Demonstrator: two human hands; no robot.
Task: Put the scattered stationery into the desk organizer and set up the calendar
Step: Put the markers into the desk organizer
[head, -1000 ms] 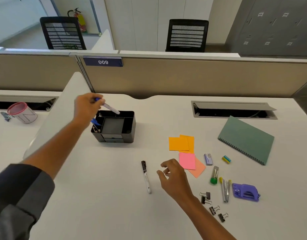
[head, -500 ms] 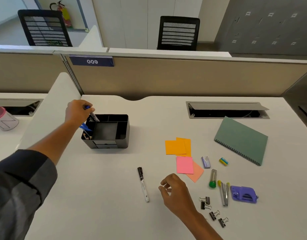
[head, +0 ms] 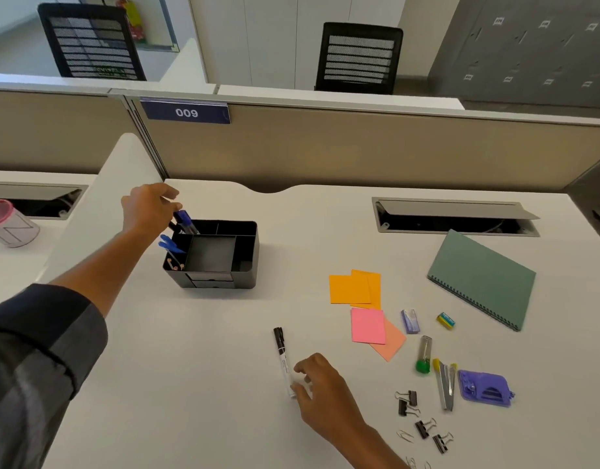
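A black desk organizer point(head: 246, 255) stands left of centre on the white desk, with blue scissors point(head: 168, 243) in its front-left slot. My left hand point(head: 146, 211) hovers over its back-left slot and pinches the top of a blue-capped pen point(head: 186, 222) that stands there. A black-capped marker point(head: 282, 358) lies on the desk, and my right hand point(head: 322, 390) pinches its near white end. The green spiral-bound calendar point(head: 481, 279) lies flat at the right.
Orange point(head: 354, 287), pink point(head: 367, 324) and peach sticky notes, a staples box point(head: 410, 321), an eraser point(head: 445, 320), a green-capped tube point(head: 423, 355), a purple punch point(head: 484, 389), and binder clips point(head: 406, 402) lie scattered right. A cable slot point(head: 454, 218) opens behind. A pink-rimmed cup point(head: 7, 225) stands far left.
My left hand lowered the blue pen from above the organizer into its back-left slot. My right hand moved left onto the marker's near end.
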